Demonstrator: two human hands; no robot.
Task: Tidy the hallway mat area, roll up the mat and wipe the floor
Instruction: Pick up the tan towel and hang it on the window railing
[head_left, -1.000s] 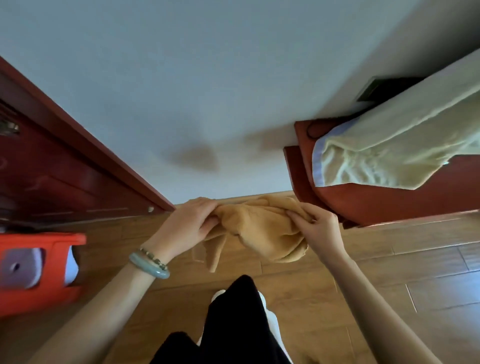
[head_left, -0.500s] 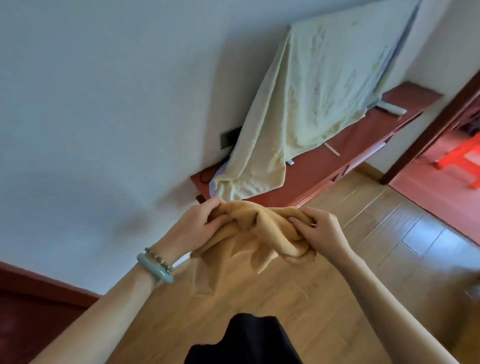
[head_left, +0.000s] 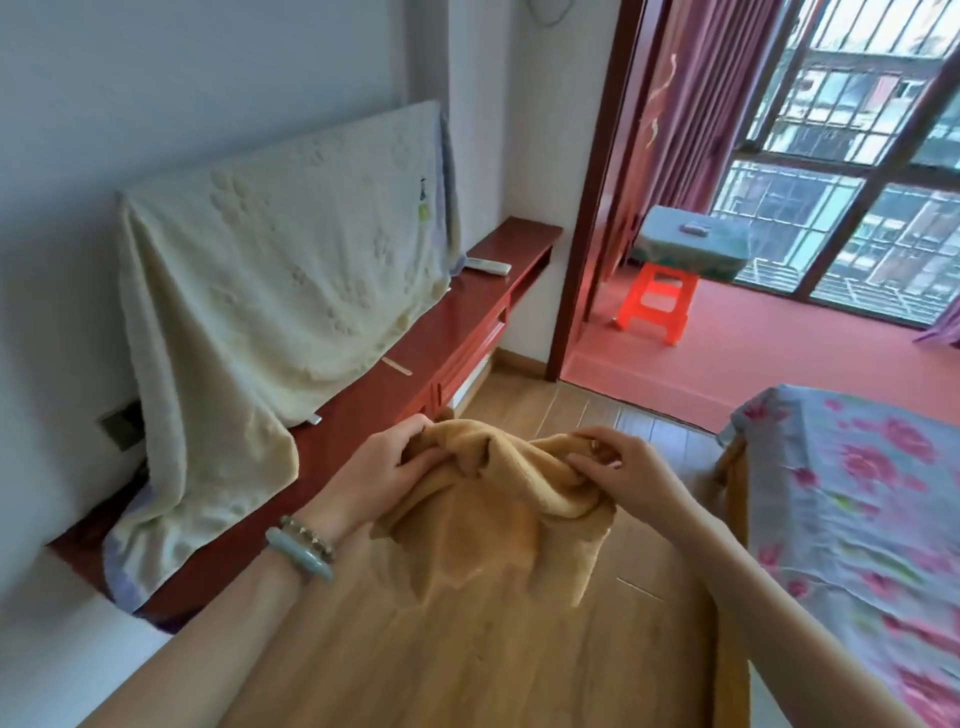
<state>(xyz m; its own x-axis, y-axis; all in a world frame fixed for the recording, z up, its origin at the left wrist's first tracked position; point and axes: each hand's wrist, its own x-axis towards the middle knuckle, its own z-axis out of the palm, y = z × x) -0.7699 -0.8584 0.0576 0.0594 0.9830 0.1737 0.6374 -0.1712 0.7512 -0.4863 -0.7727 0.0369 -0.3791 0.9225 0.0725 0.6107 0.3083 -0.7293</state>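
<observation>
Both hands pinch a crumpled tan terry cloth (head_left: 498, 499) held above the wooden plank floor (head_left: 467, 665): left hand (head_left: 384, 473) gripping one bunched end, right hand (head_left: 618, 473) the other, beside a low red-brown wooden shelf (head_left: 415, 353).

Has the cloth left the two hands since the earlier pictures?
No. The cloth is still bunched between the left hand and right hand; only the camera turned, so movement against the floor cannot be judged.
</observation>
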